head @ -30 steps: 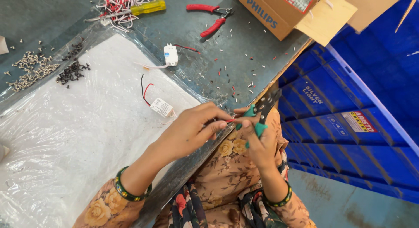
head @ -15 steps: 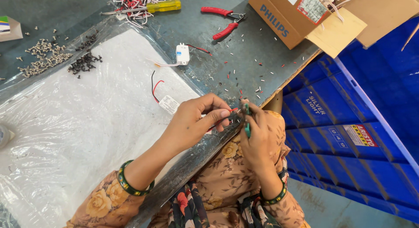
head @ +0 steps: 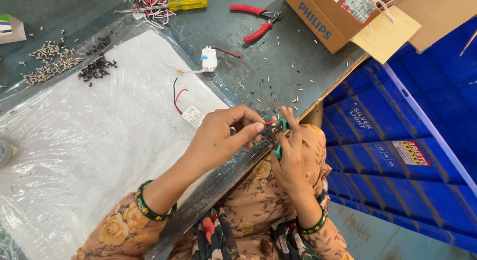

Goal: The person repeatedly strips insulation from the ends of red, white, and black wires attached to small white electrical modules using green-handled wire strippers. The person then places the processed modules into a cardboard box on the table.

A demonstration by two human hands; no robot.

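Observation:
My right hand (head: 290,158) grips a small green-handled wire stripper (head: 278,136) at the table's near edge. Beside it, my left hand (head: 221,135) pinches a thin red wire (head: 267,123) into the tool's jaws with thumb and forefinger. The wire's far end is hidden by my fingers. A small white module with red and black wires (head: 193,116) lies on the plastic sheet just left of my left hand. Another white module (head: 208,58) rests farther back on the grey table.
Clear plastic sheeting over white foam (head: 84,140) covers the left of the table. Piles of silver screws (head: 49,66) and black screws (head: 97,68) sit at the back left. Red-handled pliers (head: 256,21), a yellow screwdriver (head: 186,3), a cardboard box (head: 328,16) and blue crates (head: 397,140) surround them.
Both hands have drawn closer together at the table edge. The stripper has turned from pointing upward to lying inside my right fist, and my left fingers now feed the wire into it.

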